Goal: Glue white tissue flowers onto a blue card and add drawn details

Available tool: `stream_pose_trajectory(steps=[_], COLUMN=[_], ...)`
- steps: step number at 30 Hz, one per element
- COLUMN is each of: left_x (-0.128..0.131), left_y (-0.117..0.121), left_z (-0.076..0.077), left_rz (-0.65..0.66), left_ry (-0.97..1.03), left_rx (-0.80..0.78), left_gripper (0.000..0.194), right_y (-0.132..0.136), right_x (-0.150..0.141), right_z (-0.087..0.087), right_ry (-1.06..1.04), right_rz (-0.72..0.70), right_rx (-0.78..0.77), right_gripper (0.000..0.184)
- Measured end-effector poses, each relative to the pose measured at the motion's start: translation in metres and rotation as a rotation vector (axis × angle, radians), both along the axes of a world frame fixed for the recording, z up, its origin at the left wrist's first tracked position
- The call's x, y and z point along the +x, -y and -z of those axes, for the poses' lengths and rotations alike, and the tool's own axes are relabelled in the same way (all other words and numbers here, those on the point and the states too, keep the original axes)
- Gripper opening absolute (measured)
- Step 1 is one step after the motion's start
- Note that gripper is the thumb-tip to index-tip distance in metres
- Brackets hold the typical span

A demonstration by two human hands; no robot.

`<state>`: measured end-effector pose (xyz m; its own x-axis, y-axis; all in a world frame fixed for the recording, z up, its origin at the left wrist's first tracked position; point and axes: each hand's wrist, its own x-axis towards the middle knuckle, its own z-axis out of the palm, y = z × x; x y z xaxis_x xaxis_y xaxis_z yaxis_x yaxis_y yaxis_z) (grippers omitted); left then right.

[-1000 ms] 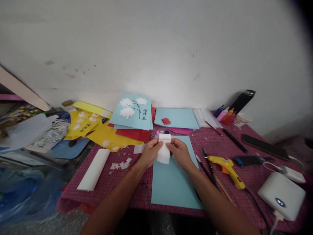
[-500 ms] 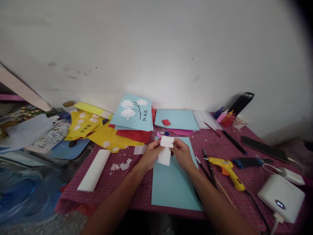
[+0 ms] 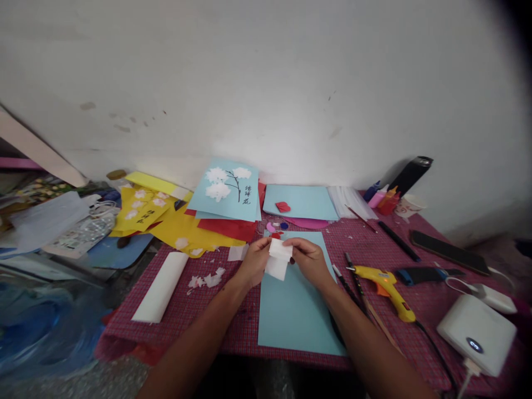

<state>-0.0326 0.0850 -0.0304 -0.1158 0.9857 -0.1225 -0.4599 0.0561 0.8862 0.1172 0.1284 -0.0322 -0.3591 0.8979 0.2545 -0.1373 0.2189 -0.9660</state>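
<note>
A strip of white paper [image 3: 277,267], folded over at its top, is held between my two hands in the head view. My left hand [image 3: 255,260] pinches its left edge, and the fingers of my right hand [image 3: 308,259] close on the upper right corner. Beneath them lies a light blue sheet [image 3: 297,316] on the checked tablecloth. Just beyond the hands sit a small red piece [image 3: 276,235] and a dark blue disc [image 3: 284,226]. Torn white paper scraps [image 3: 206,280] lie left of my left forearm.
To the left is a white paper roll [image 3: 162,288]. A blue card with white flowers [image 3: 226,191] leans at the back. On the right lie a yellow glue gun [image 3: 386,282], a blue-handled cutter [image 3: 419,276], a phone [image 3: 449,252] and a white power bank [image 3: 477,335].
The paper's upper part is folded further down, and the hanging part looks shorter. My hands have come slightly closer together, still on the paper.
</note>
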Motion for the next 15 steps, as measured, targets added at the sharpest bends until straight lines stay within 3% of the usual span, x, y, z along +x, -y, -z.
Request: stream_pose_trajectory(steps=[7, 15], left_x=[-0.0019, -0.0016], left_y=[-0.0007, 0.0015], left_z=[0.0041, 0.0028], left_rz=[-0.01, 0.039], left_ry=[-0.078, -0.191], left_rx=[0.03, 0.068], left_gripper=[0.041, 0.033], right_y=[0.0014, -0.0048], right_x=[0.0003, 0.0013], right_z=[-0.0054, -0.0025], right_ry=[-0.008, 0.057], right_rz=[-0.036, 0.071], right_rx=[-0.01, -0.038], right_gripper=[0.019, 0.023])
